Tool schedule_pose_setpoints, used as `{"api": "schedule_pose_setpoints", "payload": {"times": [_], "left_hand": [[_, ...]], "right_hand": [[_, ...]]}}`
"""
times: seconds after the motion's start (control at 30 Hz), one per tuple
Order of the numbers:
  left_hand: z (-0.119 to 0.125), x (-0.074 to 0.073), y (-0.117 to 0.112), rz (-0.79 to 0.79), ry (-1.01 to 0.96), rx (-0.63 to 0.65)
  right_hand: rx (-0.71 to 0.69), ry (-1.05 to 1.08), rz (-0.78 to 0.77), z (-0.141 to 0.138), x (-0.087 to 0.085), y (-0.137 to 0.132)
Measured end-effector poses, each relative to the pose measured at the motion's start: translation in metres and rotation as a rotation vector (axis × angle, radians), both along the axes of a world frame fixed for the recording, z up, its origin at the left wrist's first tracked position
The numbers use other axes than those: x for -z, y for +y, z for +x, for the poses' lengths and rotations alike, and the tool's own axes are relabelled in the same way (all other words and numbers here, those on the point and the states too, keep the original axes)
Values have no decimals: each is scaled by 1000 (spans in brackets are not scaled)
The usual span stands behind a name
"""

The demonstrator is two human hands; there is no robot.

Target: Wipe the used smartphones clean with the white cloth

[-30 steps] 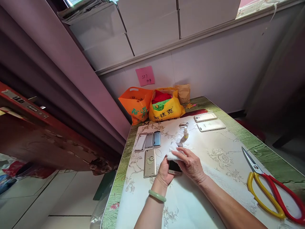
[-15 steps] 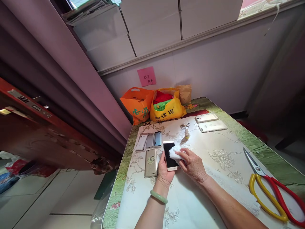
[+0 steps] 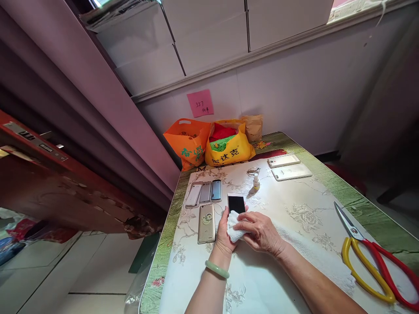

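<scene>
Left hand (image 3: 225, 239) clamped round phone (image 3: 236, 203) at its lower end, 3 o'clock of gold phone (image 3: 206, 223); right hand (image 3: 260, 231) pinches soft cloth (image 3: 233, 230) on the screen; phone likely light, stiff, slick, glass fragile; grip the side edges.

A home room: floral tablecloth (image 3: 294, 218), shopping bags (image 3: 229, 150), tiled floor (image 3: 65, 270).

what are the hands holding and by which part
The left hand grips the phone by its lower end. The right hand holds a white cloth, bunched and pressed on the phone's lower half.
</scene>
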State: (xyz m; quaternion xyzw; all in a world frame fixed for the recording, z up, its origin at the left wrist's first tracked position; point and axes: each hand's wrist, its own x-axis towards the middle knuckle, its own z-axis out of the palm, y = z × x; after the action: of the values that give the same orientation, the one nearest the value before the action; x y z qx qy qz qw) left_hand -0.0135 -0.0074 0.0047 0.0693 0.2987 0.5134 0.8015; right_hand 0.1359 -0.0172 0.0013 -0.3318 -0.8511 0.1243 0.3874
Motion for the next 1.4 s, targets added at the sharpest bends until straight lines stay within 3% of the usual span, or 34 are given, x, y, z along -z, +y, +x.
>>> {"api": "schedule_pose_setpoints", "payload": {"times": [0.13, 0.3, 0.47, 0.6, 0.73, 0.9, 0.97, 1.17, 1.33, 1.4], "left_hand": [[0, 6, 2, -64, 42, -42], [3, 4, 0, -55, 71, 31], [2, 0, -1, -50, 42, 4], [-1, 2, 3, -43, 47, -73], [1, -1, 4, -5, 36, -188], [6, -10, -1, 30, 53, -65], [5, -8, -2, 28, 55, -50], [-1, 3, -1, -56, 70, -114], [5, 0, -2, -32, 122, -32], [6, -2, -2, -23, 115, -108]], "right_hand": [[219, 14, 59, -3, 6, 3], [500, 23, -3, -4, 10, 8], [574, -46, -37, -5, 9, 8], [487, -99, -81, -3, 7, 6], [286, -43, -100, 2, 1, 3], [-26, -4, -81, 3, -8, -3], [-65, -6, -62, 1, -9, -4], [199, -23, 7, -4, 2, 0], [521, 27, -53, -4, 9, 5], [576, 44, -104, -4, 9, 5]]}}
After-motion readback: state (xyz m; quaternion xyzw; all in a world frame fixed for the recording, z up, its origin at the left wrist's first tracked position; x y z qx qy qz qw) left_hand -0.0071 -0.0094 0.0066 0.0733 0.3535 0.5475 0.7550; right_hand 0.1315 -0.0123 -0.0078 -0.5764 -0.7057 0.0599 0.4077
